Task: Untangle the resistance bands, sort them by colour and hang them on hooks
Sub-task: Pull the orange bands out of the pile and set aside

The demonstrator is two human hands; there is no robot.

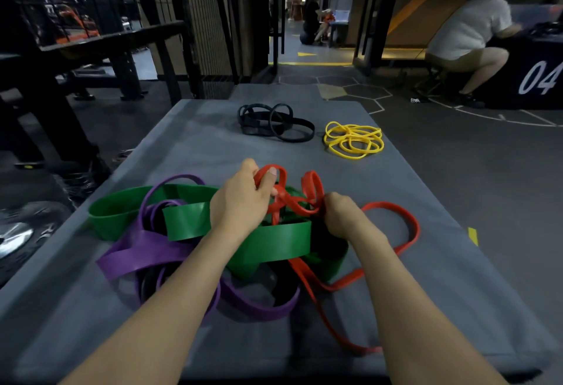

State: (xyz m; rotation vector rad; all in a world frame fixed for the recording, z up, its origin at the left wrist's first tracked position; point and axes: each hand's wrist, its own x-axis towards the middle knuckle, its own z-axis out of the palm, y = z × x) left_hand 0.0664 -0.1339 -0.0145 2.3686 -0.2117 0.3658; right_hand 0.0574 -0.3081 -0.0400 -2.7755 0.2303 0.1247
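A tangled heap of resistance bands is seen on the near half of a grey mat (195, 146), and this heap serves as the landmark. At its near edge, a red band (405, 220) trails toward the viewer and loops out to the heap's right side. Purple bands (137, 250) are spread across the heap's near-left part, and wide green bands (274, 241) are draped over its middle and left. Above the heap's centre, the left hand (243, 198) is curled around a red loop, which is pinched between thumb and fingers. Just to the right of it, the right hand (344, 214) is closed on another stretch of the red band, its fingers folded around the strap where the loops cross. Beyond the heap, well apart from it, a pile of black bands (274, 122) is laid on the mat's far part, and a pile of thin yellow bands (353, 139) is laid just right of the black one. Farther off, right of the heap, a person in a white shirt (469, 31) is seated at a dark box.
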